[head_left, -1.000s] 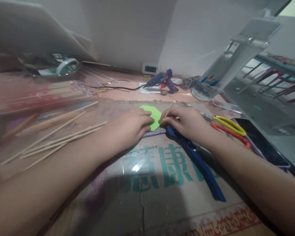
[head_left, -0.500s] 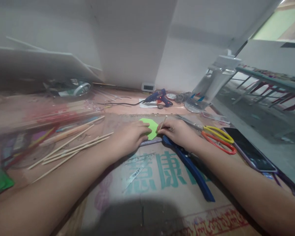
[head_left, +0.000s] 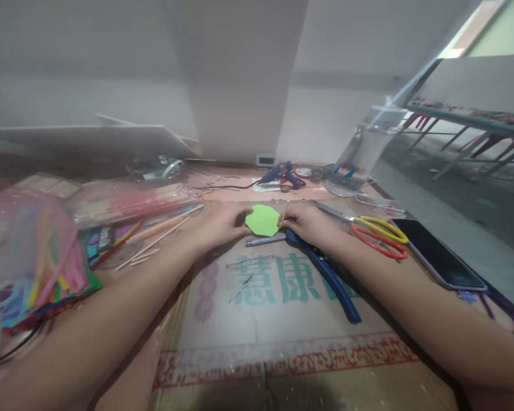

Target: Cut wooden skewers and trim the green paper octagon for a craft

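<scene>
A bright green, many-sided piece of paper [head_left: 262, 220] is between my two hands above the printed cardboard [head_left: 223, 337]. My left hand [head_left: 223, 225] holds its left edge between thumb and fingers. In my right hand [head_left: 310, 224], a short thin wooden stick [head_left: 284, 212] is pinched at the right edge of the paper; whether they touch I cannot tell. Just below the paper lies a grey pen [head_left: 265, 241]. Blue-handled pliers [head_left: 325, 274] rest under and beside my right hand, their head partly hidden. Scissors [head_left: 379, 228] with yellow and red handles lie right of that hand.
A blue glue gun [head_left: 282, 174] with a red light lies at the back, near a small display [head_left: 266, 160]. Right are a clear water bottle [head_left: 364, 151] and a phone [head_left: 439, 254]. Wooden sticks [head_left: 154, 242] and colourful craft strips [head_left: 55, 251] cover the left.
My left hand has drawn back from over the green paper to its left edge, uncovering more of it. The camera view has shifted. My right hand still pinches the stick.
</scene>
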Tool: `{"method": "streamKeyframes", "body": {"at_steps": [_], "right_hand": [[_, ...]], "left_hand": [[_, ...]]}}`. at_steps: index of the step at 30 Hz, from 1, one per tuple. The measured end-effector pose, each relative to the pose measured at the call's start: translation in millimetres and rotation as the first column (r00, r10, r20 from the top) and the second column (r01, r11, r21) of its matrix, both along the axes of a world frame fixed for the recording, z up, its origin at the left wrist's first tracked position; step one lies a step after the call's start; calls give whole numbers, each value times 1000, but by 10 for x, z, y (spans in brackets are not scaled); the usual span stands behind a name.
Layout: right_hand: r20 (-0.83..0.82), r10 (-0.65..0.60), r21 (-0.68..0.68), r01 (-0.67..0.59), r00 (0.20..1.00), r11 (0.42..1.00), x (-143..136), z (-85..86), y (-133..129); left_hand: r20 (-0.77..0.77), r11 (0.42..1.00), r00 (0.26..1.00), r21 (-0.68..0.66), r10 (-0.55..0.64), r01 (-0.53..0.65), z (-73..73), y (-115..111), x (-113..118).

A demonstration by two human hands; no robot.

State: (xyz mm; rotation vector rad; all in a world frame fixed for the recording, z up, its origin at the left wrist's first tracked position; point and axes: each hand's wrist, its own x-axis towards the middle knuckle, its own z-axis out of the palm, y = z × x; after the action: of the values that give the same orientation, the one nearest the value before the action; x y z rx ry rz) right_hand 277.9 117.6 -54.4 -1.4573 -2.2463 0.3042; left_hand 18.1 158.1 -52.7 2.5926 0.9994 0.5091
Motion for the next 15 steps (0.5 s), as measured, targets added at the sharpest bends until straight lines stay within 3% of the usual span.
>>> {"method": "streamKeyframes", "body": {"at_steps": [3, 8, 12, 15], "right_hand": [[-8, -14, 3, 14, 1000, 1000, 4, 5, 17], [-23, -30, -11, 30, 999, 1000, 2, 25, 19], [-26, -28, -23, 28, 999, 999, 0, 31, 10], [-29, -15, -26, 14, 999, 1000, 12, 23, 10]], "left_hand": [[-118, 993, 990, 99, 73, -61, -51, -17, 34], [-155, 994, 986, 93, 67, -53, -15, -33, 32], [-169, 997, 985, 69, 43, -32, 221, -110, -26], [-154, 991, 981, 82, 115, -104, 481, -217, -89]]}}
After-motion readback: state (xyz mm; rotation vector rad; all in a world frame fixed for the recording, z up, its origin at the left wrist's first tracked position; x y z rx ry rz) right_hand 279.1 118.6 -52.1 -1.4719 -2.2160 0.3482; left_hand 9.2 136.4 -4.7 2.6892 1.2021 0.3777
